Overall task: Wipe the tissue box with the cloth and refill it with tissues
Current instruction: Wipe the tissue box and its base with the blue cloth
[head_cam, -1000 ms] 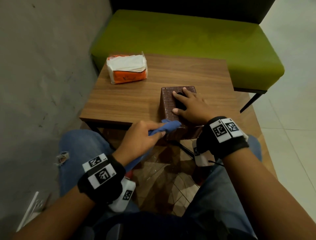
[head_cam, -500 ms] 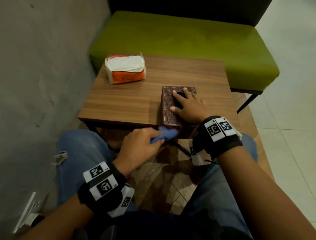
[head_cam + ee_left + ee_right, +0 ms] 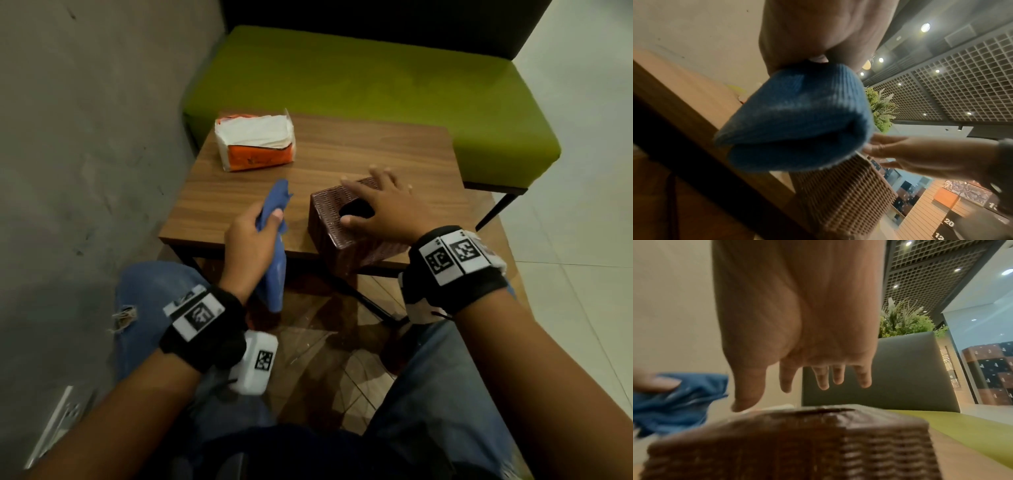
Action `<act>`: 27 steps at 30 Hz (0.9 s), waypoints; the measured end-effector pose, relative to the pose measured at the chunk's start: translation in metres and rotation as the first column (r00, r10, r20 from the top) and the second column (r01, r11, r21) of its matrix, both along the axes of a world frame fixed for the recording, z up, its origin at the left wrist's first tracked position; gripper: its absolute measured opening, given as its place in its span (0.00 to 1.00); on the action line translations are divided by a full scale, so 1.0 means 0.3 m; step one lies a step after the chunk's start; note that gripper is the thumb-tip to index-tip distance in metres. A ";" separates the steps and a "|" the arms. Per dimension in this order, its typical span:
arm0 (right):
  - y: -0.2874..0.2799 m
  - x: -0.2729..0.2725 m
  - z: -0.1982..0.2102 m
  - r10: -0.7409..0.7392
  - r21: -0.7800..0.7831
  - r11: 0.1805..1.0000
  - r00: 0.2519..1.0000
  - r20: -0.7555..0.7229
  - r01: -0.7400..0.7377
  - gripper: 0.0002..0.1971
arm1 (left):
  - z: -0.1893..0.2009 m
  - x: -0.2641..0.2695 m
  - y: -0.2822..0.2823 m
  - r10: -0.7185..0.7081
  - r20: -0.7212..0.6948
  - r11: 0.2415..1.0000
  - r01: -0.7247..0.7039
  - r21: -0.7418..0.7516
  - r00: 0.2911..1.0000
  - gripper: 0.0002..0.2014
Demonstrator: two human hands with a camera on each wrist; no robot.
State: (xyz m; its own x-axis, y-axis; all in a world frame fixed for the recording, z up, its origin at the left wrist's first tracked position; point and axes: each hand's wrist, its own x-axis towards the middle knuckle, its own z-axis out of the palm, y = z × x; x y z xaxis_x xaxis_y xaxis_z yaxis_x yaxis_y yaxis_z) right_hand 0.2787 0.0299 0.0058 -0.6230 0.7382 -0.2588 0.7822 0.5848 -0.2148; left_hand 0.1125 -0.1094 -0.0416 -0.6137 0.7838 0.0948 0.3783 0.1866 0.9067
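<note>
A dark brown woven tissue box (image 3: 329,219) (image 3: 789,439) (image 3: 840,194) stands at the near edge of the wooden table (image 3: 376,161), turned at an angle, its oval slot showing. My right hand (image 3: 376,205) (image 3: 803,340) hovers just over the box top with fingers spread and straight. My left hand (image 3: 250,236) grips a blue cloth (image 3: 275,219) (image 3: 797,120) (image 3: 674,402), held up left of the box, one end hanging below the table edge. An opened orange and white tissue pack (image 3: 255,142) lies at the table's far left.
A green cushioned bench (image 3: 376,85) runs behind the table. A grey wall (image 3: 85,137) stands close on the left. My knees in blue jeans (image 3: 150,308) sit under the table's near edge, tiled floor (image 3: 575,240) at right.
The left hand lifted the cloth from the box's near side up to the left of the box. The right hand rose off the box top and spread its fingers. The box now sits angled.
</note>
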 end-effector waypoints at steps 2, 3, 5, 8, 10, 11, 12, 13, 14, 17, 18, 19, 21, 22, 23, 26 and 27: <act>0.001 -0.012 -0.028 0.027 -0.073 0.997 0.999 0.021 -0.026 0.34 | 0.023 -0.013 0.071 -0.009 0.031 1.000 0.009 0.025 0.999 0.09; 0.002 -0.012 -0.041 0.013 -0.092 0.996 1.000 0.010 -0.012 0.33 | 0.034 -0.013 0.111 -0.028 0.031 0.999 0.027 0.022 0.999 0.10; -0.002 -0.001 -0.050 -0.023 -0.085 0.996 1.000 -0.019 0.021 0.32 | 0.036 0.001 0.186 -0.097 0.011 0.995 0.097 -0.021 0.995 0.10; -0.008 -0.003 -0.048 -0.042 -0.081 0.996 0.999 -0.002 0.042 0.32 | 0.011 0.038 0.228 -0.164 -0.050 0.982 0.158 -0.100 0.985 0.10; -0.010 -0.008 -0.051 -0.054 -0.075 0.996 0.999 0.006 0.054 0.32 | -0.010 0.078 0.194 -0.119 -0.073 0.990 0.112 -0.089 0.990 0.09; -0.010 -0.010 -0.055 -0.058 -0.076 0.995 0.998 0.006 0.058 0.32 | -0.017 0.104 0.157 -0.094 -0.062 0.994 0.090 -0.069 0.994 0.08; -0.011 -0.012 -0.057 -0.061 -0.079 0.995 0.998 0.003 0.061 0.32 | -0.023 0.132 0.115 -0.087 -0.051 0.995 0.084 -0.053 0.995 0.07; -0.011 -0.012 -0.059 -0.060 -0.081 0.995 0.998 0.002 0.060 0.32 | -0.026 0.160 0.073 -0.101 -0.052 0.994 0.099 -0.038 0.994 0.07; -0.011 -0.011 -0.062 -0.054 -0.081 0.995 0.999 0.003 0.054 0.32 | -0.028 0.182 0.035 -0.123 -0.064 0.992 0.121 -0.024 0.990 0.07; -0.014 -0.003 -0.067 -0.031 -0.080 0.996 1.000 -0.002 0.030 0.31 | -0.040 0.179 0.017 -0.139 -0.087 0.990 0.139 -0.007 0.987 0.10; -0.015 -0.002 -0.067 -0.031 -0.077 0.997 1.000 -0.004 0.030 0.31 | -0.037 0.157 0.041 -0.132 -0.101 0.991 0.129 -0.032 0.986 0.11; -0.016 -0.002 -0.065 -0.032 -0.074 0.997 0.999 -0.004 0.032 0.31 | -0.032 0.129 0.077 -0.121 -0.121 0.991 0.114 -0.064 0.985 0.12; -0.021 -0.003 -0.062 -0.042 -0.065 0.997 0.999 0.005 0.042 0.31 | -0.027 0.068 0.169 -0.113 -0.163 0.987 0.092 -0.135 0.980 0.11; -0.024 -0.003 -0.062 -0.048 -0.058 0.997 0.999 0.011 0.048 0.31 | -0.023 0.045 0.209 -0.120 -0.179 0.983 0.092 -0.158 0.976 0.11; -0.026 -0.003 -0.063 -0.054 -0.049 0.997 0.998 0.015 0.054 0.31 | -0.019 0.032 0.235 -0.125 -0.201 0.982 0.092 -0.166 0.972 0.10; -0.032 -0.007 -0.070 -0.072 -0.039 0.997 0.997 0.022 0.072 0.31 | -0.030 0.058 0.195 -0.139 -0.232 0.980 0.101 -0.169 0.963 0.10; -0.032 -0.009 -0.070 -0.076 -0.038 0.996 0.997 0.023 0.076 0.31 | -0.032 0.087 0.147 -0.142 -0.239 0.983 0.109 -0.147 0.960 0.09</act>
